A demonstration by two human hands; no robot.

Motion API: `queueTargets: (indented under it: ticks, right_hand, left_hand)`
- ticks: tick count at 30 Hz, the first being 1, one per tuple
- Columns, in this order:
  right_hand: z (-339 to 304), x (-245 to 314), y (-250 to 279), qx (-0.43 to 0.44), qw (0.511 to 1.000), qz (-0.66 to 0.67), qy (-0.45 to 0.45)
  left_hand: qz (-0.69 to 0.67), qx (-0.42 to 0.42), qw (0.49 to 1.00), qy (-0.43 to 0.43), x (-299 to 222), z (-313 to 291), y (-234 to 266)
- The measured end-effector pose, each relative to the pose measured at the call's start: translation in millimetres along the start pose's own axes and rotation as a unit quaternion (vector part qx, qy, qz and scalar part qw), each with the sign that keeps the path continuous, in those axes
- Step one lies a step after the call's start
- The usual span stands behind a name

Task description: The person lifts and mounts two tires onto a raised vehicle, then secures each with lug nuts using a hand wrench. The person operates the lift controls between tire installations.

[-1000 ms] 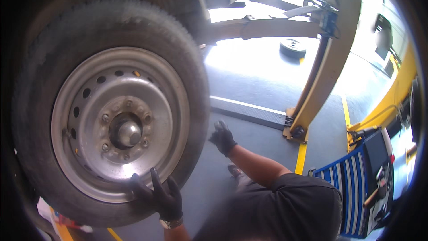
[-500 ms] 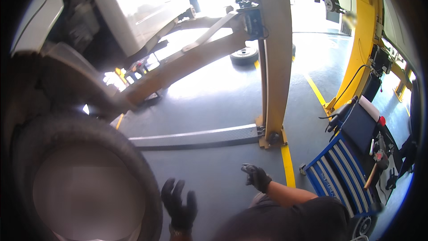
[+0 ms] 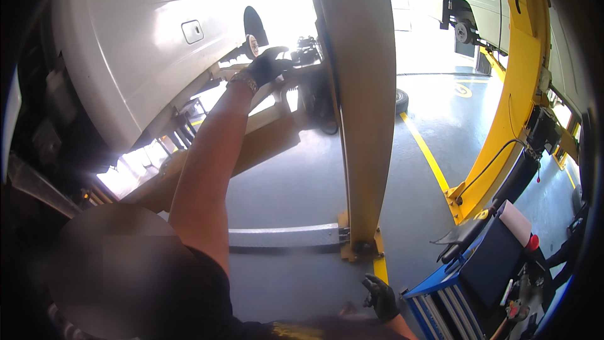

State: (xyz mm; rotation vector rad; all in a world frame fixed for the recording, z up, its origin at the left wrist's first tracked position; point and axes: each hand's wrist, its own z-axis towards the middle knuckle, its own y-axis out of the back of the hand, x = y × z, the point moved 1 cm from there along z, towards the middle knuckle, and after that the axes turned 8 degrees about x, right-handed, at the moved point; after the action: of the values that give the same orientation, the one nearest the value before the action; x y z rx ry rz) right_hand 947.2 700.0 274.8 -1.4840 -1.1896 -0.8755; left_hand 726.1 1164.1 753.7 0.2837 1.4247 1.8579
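My left arm stretches up and forward, and my left hand (image 3: pixel 265 68) in a black glove reaches the upper end of the lift arm (image 3: pixel 267 141), near the beige lift post (image 3: pixel 365 119). Its fingers look extended; glare blurs whether they touch the dark metal mechanism (image 3: pixel 307 53) beside them. Low in the view, my right hand (image 3: pixel 381 297), also black-gloved, hangs near the foot of the post with fingers apart and nothing in it. A raised white vehicle (image 3: pixel 138 44) stands over the lift arm on the left.
At right stands a blue tool cart (image 3: pixel 440 305) with tools on top. Behind it rises a yellow lift post (image 3: pixel 497 145). A metal floor ramp cover (image 3: pixel 283 236) runs to the beige post's base. Another raised vehicle (image 3: pixel 475 0) is at the back, with a tyre (image 3: pixel 401 101) on the floor.
My left hand has risen from beside the tyre to the lift arm's upper end. My right hand is lower in view. The view has shifted, and the large near tyre is gone from it.
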Motion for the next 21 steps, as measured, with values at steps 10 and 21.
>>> queueTargets:
  ticks: [10, 21]
  right_hand:
    - [-37.9, -57.6, 64.8, -0.313, 0.941, 0.128, 0.028]
    - [26.7, -66.4, 64.9, -0.365, 0.926, 0.053, 0.08]
  left_hand:
    - [0.411, 0.133, 0.854, -0.29, -6.1, 102.7, -24.3]
    - [0.337, 0.028, 0.891, -0.304, -11.6, 97.5, -22.6]
